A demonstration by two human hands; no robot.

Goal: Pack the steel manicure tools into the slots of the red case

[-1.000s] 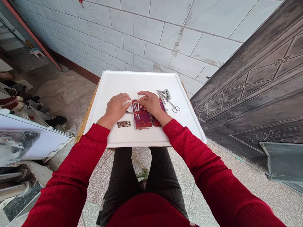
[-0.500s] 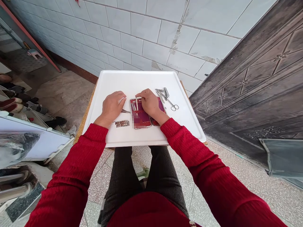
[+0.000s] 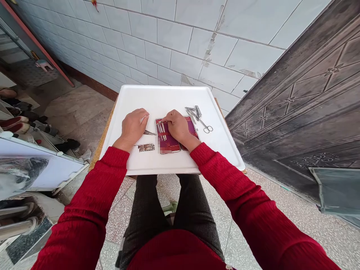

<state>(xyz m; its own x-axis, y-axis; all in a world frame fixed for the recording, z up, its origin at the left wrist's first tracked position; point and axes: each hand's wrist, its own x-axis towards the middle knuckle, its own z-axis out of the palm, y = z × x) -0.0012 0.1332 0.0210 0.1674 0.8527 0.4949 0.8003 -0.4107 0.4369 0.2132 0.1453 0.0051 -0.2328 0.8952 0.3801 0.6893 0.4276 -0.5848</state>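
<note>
An open red and purple manicure case (image 3: 171, 149) lies on the white tray (image 3: 135, 165), with several slim metal tools in its left half. My right hand (image 3: 178, 127) is over the case, its fingers closed at the top end of one metal manicure tool (image 3: 161, 127) tucked in the row; the fingers partly hide it. On the tray to the left rests my left hand (image 3: 133, 127), fingers bent and thumb apart from the index finger, apparently holding nothing. Pointed tweezers (image 3: 149, 132) lie by its thumb, and a patterned nail clipper (image 3: 146, 147) lies below it.
Small scissors (image 3: 207, 129), a nail clipper (image 3: 198, 111) and other metal tools lie right of the case. Behind the tray is a tiled wall (image 3: 180, 41). A dark metal door (image 3: 292, 101) stands at right, a shoe rack (image 3: 30, 131) at left.
The metal tool that stood out past the top of the case has gone down into the row. My right hand has moved slightly down with it; the left hand stays put.
</note>
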